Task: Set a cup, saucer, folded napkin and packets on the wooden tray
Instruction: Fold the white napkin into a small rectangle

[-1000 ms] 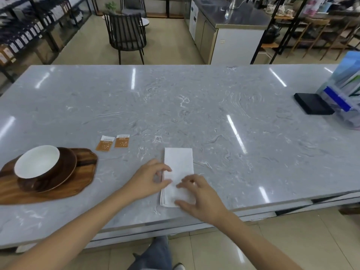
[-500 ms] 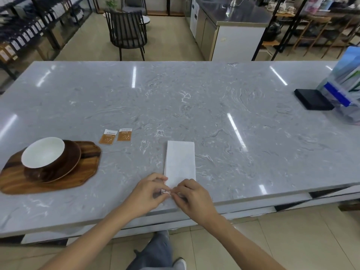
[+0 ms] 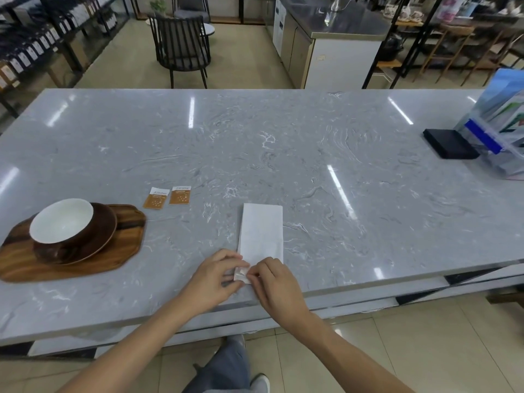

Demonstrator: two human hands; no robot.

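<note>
A white folded napkin lies lengthwise on the grey marble counter near its front edge. My left hand and my right hand both pinch the napkin's near end, which is lifted and creased a little. At the far left a wooden tray carries a brown saucer with a brown cup, white inside, on it. Two orange packets lie side by side on the counter just beyond the tray's right corner.
A black flat box and a clear stand of blue leaflets sit at the counter's right end. Beyond the counter are a black chair, shelves and a steel-topped cabinet.
Both hands slid from the napkin's lower half back to its near end and now pinch that edge. The view shifted slightly downward.
</note>
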